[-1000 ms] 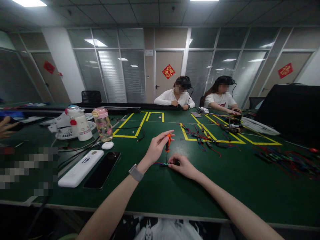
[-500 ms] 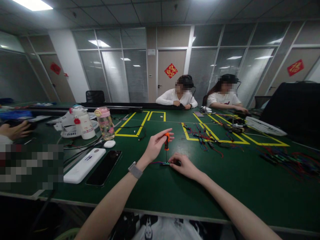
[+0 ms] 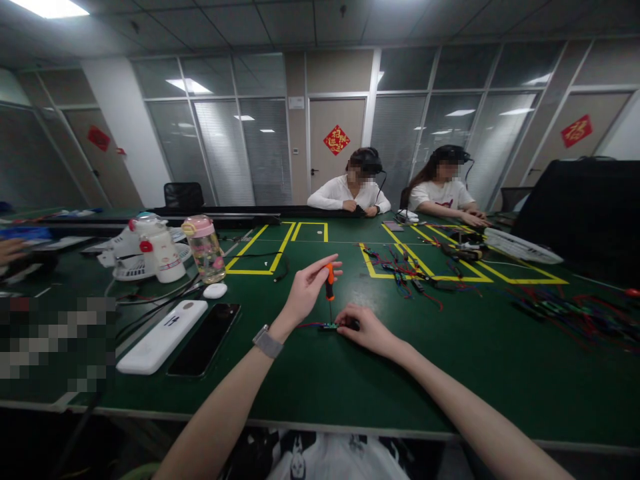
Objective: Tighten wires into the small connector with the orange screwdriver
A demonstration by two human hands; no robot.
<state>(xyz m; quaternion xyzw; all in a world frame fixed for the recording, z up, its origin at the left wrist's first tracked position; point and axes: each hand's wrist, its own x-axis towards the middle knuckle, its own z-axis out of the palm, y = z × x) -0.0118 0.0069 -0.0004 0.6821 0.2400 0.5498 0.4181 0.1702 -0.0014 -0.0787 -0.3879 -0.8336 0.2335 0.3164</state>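
Observation:
My left hand is closed on the orange and black handle of a screwdriver, with some fingers stretched out past it. The screwdriver stands nearly upright, its thin shaft reaching down to a small green circuit board on the table. Red and blue wires run from the board's left end. My right hand rests on the table with its fingertips pinching the board's right end, which they partly hide. A dark piece shows under the right fingers; I cannot make out what it is.
Left of my arm lie a white power bank, a black phone and a white earbud case. Two bottles stand behind them. Wired boards lie ahead, and more wires at right. Two people sit opposite.
The whole view has shifted slightly. The screwdriver leans a little more to the left at its top; both hands keep their places at the board.

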